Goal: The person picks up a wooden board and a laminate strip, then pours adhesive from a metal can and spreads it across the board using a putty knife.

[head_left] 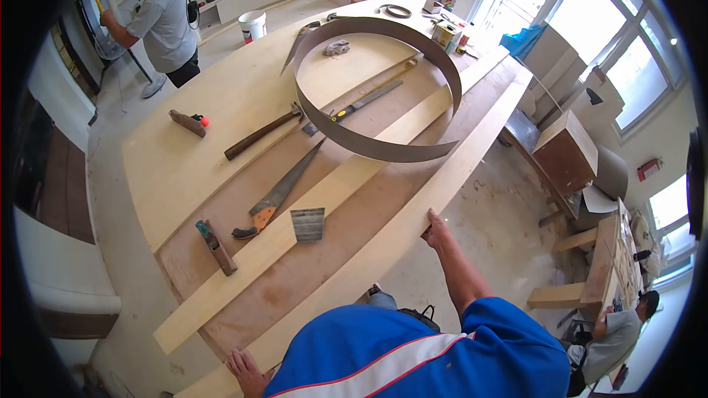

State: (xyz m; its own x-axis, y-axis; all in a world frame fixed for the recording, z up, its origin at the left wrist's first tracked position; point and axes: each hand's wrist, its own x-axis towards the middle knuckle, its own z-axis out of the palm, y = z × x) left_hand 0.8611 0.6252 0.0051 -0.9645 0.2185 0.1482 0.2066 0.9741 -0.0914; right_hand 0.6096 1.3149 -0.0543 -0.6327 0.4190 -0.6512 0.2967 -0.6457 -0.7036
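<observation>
Near plank [391, 243], long and pale, lies along the person's side of desk [169, 177], running approx. 1 to 7 o'clock. R hand [436, 233], at 4 o'clock from ctr., pinches its outer edge, thumb above; L hand [247, 372], 7 o'clock, rests by its lower end, fingers slightly apart, underside grip can't tell. Coiled strip [369, 149], 12 o'clock, has its free end close to the plank; handsaw [284, 188] and hand plane [219, 249] at 9 and 8 o'clock resp. Risks (judged): uneven lift/push → twist or slip off edge; inward swing → strip end snagged, tools knocked.
</observation>
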